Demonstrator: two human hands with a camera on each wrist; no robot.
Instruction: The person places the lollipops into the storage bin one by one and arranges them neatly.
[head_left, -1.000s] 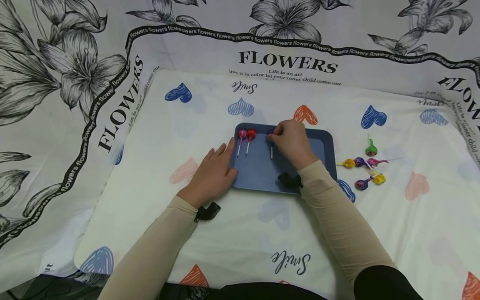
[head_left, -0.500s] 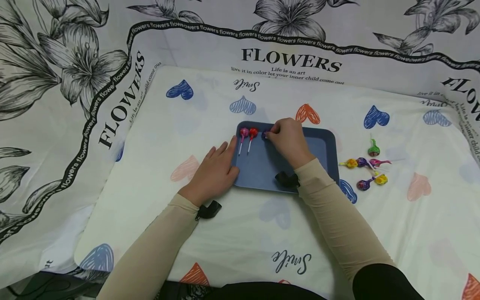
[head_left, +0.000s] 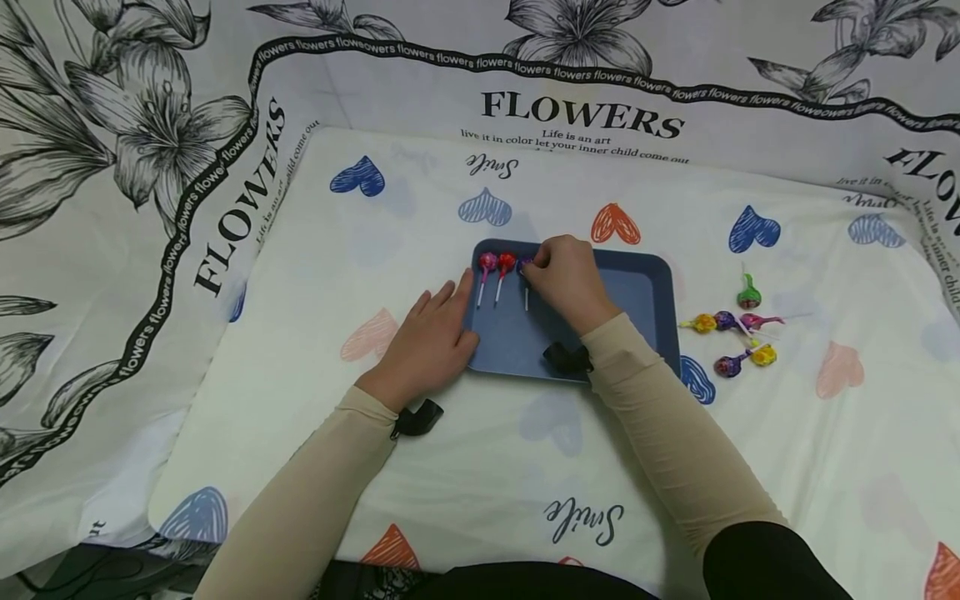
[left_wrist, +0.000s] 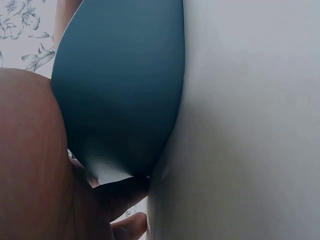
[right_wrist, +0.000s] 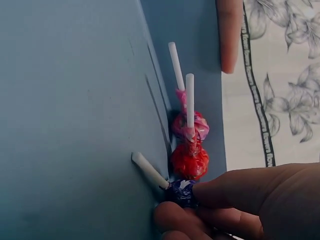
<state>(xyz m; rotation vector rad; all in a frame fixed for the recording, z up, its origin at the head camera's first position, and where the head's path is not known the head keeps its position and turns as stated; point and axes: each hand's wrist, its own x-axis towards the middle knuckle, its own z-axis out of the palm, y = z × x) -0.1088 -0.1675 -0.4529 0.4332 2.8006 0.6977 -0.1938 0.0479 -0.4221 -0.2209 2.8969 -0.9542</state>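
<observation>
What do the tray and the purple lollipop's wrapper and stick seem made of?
Blue tray: probably plastic, smooth and matte, going by its even colour and rounded corners, though coated metal is possible.
Purple wrapper: likely thin plastic film or foil, slightly shiny, judging by its creases.
White stick: smooth, dull plastic or rolled paper; its plain surface leaves that open.

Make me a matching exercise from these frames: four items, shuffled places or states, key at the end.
Items:
1. left hand
2. green lollipop
3. right hand
4. red lollipop

Places or states:
a. pinching a purple lollipop
b. lying in the tray next to a pink lollipop
c. at the tray's left edge
d. lying on the cloth, outside the tray

Pairs: 1-c, 2-d, 3-a, 4-b
</observation>
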